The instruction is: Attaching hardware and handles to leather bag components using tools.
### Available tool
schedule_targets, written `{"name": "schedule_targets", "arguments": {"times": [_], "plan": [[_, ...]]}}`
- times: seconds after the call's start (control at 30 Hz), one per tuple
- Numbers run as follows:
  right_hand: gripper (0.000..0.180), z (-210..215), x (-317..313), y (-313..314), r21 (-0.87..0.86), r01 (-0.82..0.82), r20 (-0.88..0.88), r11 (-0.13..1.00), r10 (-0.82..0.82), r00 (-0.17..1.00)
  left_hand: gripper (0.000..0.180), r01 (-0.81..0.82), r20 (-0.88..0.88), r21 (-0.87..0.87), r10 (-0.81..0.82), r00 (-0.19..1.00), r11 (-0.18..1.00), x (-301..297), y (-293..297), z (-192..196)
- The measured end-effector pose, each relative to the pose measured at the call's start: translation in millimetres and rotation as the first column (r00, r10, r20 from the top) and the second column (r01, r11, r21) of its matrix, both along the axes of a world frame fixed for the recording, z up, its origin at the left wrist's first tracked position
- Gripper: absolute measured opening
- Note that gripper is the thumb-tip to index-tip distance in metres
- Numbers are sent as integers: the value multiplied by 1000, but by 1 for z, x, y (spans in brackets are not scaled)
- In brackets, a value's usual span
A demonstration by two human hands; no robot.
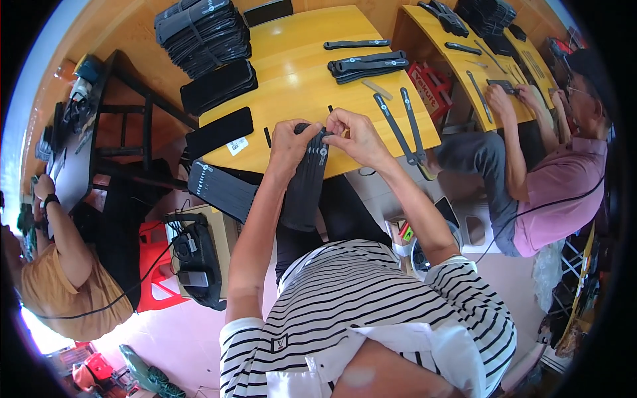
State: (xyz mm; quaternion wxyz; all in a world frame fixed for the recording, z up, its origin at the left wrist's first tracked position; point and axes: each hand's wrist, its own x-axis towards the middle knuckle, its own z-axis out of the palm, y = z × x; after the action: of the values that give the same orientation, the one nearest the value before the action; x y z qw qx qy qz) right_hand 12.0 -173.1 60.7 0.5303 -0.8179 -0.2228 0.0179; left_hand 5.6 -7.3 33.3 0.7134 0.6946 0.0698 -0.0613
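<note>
A dark, flat bundle of black straps [304, 189], with pale marks near its top, hangs over my lap at the table's front edge. My left hand [290, 144] is closed around its upper end, thumb on top. At the bundle's top right corner, the fingertips of my right hand [357, 136] pinch together on a strap end; the exact spot is partly hidden by the fingers. Left of my left forearm lies another fanned stack of black straps [222, 190]. Two long black straps [400, 126] lie on the yellow table [298, 60] to the right of my hands.
Tall black stacks [202, 40] stand at the table's far left, with a flat black piece [220, 132] nearer. More straps [367, 66] are piled far right. A co-worker in pink [557, 176] sits right, another in orange [73, 292] left. A black bag [197, 262] sits on a box.
</note>
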Motion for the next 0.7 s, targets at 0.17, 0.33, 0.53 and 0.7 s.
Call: {"name": "schedule_targets", "arguments": {"times": [0.17, 0.33, 0.53, 0.7], "plan": [[13, -6, -2, -3, -7, 12, -114, 1000, -13, 993, 20, 28, -27, 51, -26, 999, 998, 4, -2, -2], [12, 4, -35, -2, -68, -77, 327, 995, 95, 940, 20, -144, -34, 94, 148, 988, 985, 38, 8, -24], [12, 48, -104, -47, -161, -315, 246, 935, 347, 905, 23, -455, -108, 148, 471, 875, 878, 104, 62, -14], [10, 110, -130, -135, -116, -356, 103, 927, 368, 924, 16, -802, -65, 1, 800, 596, 598, 136, 177, -12]]}}
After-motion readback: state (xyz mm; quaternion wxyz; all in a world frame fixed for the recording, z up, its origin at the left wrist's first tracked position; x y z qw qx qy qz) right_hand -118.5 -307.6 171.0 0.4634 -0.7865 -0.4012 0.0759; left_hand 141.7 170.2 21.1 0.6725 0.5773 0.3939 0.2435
